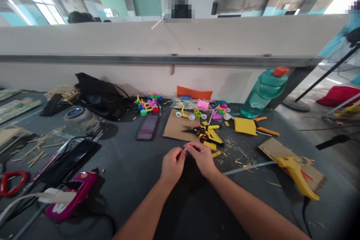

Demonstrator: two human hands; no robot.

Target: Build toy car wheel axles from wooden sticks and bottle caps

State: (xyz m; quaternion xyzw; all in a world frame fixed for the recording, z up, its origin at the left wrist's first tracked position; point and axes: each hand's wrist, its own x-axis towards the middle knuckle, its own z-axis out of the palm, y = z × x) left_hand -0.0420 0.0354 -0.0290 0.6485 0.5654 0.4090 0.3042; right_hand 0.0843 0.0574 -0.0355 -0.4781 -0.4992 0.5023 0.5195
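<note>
Close together over the dark table, my left hand and my right hand meet at the fingertips. Both are closed in a pinch on a small whitish piece; most of it is hidden by the fingers, so its kind does not show. Just beyond my right hand lie pliers with black jaws and yellow-and-black handles. They rest partly on a brown cardboard sheet. Yellow strips and small scraps are scattered to the right of my fingers.
A yellow glue gun lies on cardboard at the right. A teal bottle stands at the back right. Colourful small parts sit at the back. At the left are a magenta power strip, a clear jar and a black bag.
</note>
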